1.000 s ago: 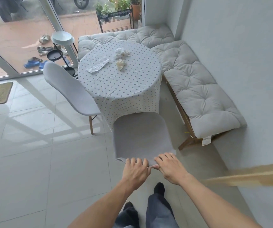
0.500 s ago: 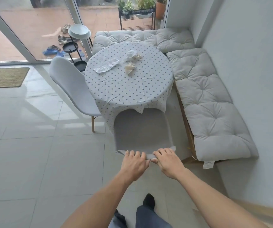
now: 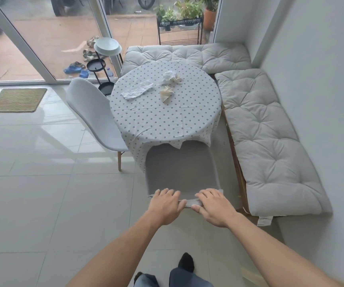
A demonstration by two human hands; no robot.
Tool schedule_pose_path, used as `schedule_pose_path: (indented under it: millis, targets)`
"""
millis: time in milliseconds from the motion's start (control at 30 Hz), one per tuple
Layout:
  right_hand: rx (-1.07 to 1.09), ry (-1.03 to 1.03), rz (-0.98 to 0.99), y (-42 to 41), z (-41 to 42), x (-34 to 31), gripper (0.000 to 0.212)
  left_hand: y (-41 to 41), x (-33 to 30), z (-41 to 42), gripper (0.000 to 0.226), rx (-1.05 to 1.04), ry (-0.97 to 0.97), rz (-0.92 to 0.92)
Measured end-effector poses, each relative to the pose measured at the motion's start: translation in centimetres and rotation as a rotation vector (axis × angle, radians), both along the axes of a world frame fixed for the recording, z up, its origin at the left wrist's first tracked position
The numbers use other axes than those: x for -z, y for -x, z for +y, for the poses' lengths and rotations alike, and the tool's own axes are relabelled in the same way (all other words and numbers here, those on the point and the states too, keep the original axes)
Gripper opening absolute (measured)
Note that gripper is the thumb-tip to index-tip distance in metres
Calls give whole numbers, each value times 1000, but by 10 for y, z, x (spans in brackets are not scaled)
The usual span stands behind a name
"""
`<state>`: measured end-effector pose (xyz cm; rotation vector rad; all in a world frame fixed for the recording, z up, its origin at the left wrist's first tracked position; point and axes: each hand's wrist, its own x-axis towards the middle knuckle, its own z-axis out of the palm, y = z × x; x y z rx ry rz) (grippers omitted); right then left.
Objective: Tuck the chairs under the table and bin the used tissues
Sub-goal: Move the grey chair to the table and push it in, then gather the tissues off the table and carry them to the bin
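A grey chair (image 3: 181,168) stands in front of me, its seat partly under the round table (image 3: 167,119) with a dotted cloth. My left hand (image 3: 165,206) and my right hand (image 3: 214,206) both grip the top edge of its backrest, side by side. A second grey chair (image 3: 96,114) stands at the table's left, turned at an angle, its seat by the tablecloth. On the tabletop lie a flat crumpled tissue (image 3: 137,91), a beige tissue (image 3: 166,93) and a white wad of tissue (image 3: 171,76).
A cushioned corner bench (image 3: 260,129) runs along the right wall and behind the table. A black tiered stand (image 3: 102,65) sits by the glass door at the back left. A doormat (image 3: 16,100) lies on the tiled floor. No bin is in view.
The chair in my hands has slid forward, further under the tablecloth. My hands have spread slightly apart on the backrest and I have stepped closer to the table.
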<state>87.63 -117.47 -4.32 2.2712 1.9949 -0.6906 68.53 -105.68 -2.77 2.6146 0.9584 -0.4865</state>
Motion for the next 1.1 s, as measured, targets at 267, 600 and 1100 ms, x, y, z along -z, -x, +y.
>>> schedule_pose_path:
  millis: [267, 600, 1100]
  targets:
    - [67, 21, -39, -7, 41, -22, 67, 7, -29, 62, 63, -81, -23, 36]
    - [116, 22, -78, 17, 151, -47, 73, 30, -44, 170, 70, -105, -50, -16]
    - [277, -31, -67, 84, 347, -77, 70, 95, -67, 393, 69, -29, -95, -98]
